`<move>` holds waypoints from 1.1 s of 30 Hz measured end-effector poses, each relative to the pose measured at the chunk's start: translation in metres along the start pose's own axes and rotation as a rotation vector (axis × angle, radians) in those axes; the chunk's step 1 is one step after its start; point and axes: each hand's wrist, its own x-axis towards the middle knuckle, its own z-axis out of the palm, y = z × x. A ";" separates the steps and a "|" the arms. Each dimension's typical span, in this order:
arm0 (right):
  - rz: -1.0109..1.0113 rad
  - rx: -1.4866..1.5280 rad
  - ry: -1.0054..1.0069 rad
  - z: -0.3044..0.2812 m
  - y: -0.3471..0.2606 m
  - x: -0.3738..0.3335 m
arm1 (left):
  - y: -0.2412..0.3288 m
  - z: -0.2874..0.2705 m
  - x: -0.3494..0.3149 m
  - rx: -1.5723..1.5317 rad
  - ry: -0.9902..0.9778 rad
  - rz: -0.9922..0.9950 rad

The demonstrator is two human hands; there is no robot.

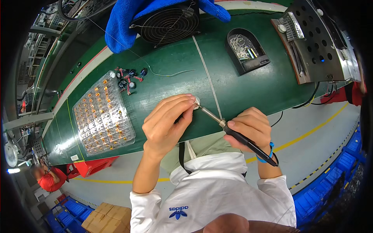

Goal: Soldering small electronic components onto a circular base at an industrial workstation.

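My left hand (168, 122) is closed at the fingertips around a small round whitish part (197, 101) above the green bench. The fingers cover much of this part, so its kind cannot be told. In my right hand (250, 127) is a soldering iron (212, 115) with a black handle, held like a pen. Its metal tip points up and left and meets, or nearly meets, the small part. A thin wire (171, 74) lies curved on the bench beyond my left hand. Left of it is a cluster of small round components (130, 79) with reddish leads.
A clear plastic tray (129, 120) of small orange-marked parts occupies the bench's left. At the back stand a black fan (170, 26) and a blue cloth (116, 33). A black bin (241, 66) holds metal bits. A perforated metal housing (316, 42) stands far right. Another person (49, 178) is far left.
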 end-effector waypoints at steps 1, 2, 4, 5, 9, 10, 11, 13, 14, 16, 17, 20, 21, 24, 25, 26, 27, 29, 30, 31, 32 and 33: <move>0.014 0.001 -0.008 -0.001 -0.001 0.001 | 0.000 0.000 0.000 -0.001 -0.001 0.000; 0.028 0.002 -0.016 -0.001 -0.002 0.001 | 0.000 -0.001 0.000 -0.002 -0.002 0.000; 0.024 0.002 -0.012 -0.001 -0.001 0.001 | 0.000 0.000 0.000 -0.001 -0.002 -0.002; 0.020 0.004 -0.008 -0.001 -0.001 0.001 | 0.001 0.001 0.000 0.001 -0.003 -0.003; 0.013 0.017 0.009 0.001 0.001 -0.001 | 0.000 0.002 -0.001 -0.005 0.009 -0.004; 0.012 0.019 0.024 0.001 0.003 -0.003 | 0.000 0.003 -0.001 -0.003 0.013 -0.001; 0.009 0.019 0.039 0.000 0.003 -0.004 | 0.000 0.003 0.000 -0.001 0.017 0.002; 0.024 0.012 0.056 -0.001 0.002 -0.004 | 0.000 0.004 0.001 -0.005 0.019 0.002; 0.040 0.006 0.073 -0.003 0.001 -0.003 | 0.001 0.004 0.003 -0.009 0.022 0.001; 0.075 -0.039 0.066 -0.010 0.000 -0.004 | 0.002 0.004 0.006 -0.012 -0.003 -0.011; 0.119 -0.072 0.058 -0.014 -0.001 -0.003 | 0.004 0.003 0.007 -0.009 -0.033 -0.034; 0.210 -0.264 0.190 -0.016 0.003 0.009 | 0.005 -0.003 0.005 -0.034 -0.027 -0.025; 0.180 -0.273 0.204 -0.020 0.004 0.019 | 0.009 -0.006 0.006 -0.036 -0.009 -0.023; 0.204 -0.568 0.055 -0.013 0.016 0.036 | 0.017 -0.021 0.003 0.008 0.020 -0.030; 0.206 -0.582 0.051 -0.015 0.018 0.034 | 0.020 -0.026 0.005 0.025 0.025 -0.031; 0.205 -0.589 0.046 -0.014 0.020 0.030 | 0.025 -0.032 0.006 0.015 0.036 -0.004; 0.263 -0.520 0.126 -0.013 0.016 0.029 | 0.027 -0.041 0.006 0.001 0.049 -0.010; 0.362 -0.374 0.262 -0.021 -0.003 0.026 | 0.034 -0.069 0.013 0.037 0.034 0.002; 0.398 -0.306 0.266 -0.021 0.003 0.015 | 0.030 -0.087 0.016 0.103 0.044 -0.084; 0.406 -0.225 0.281 -0.016 0.007 0.005 | 0.025 -0.104 0.019 0.162 0.055 -0.169; 0.415 -0.139 0.292 -0.011 0.009 0.005 | 0.017 -0.124 0.027 0.191 0.024 -0.298; 0.391 -0.061 0.351 0.000 0.002 0.014 | 0.000 -0.140 0.034 0.242 0.037 -0.324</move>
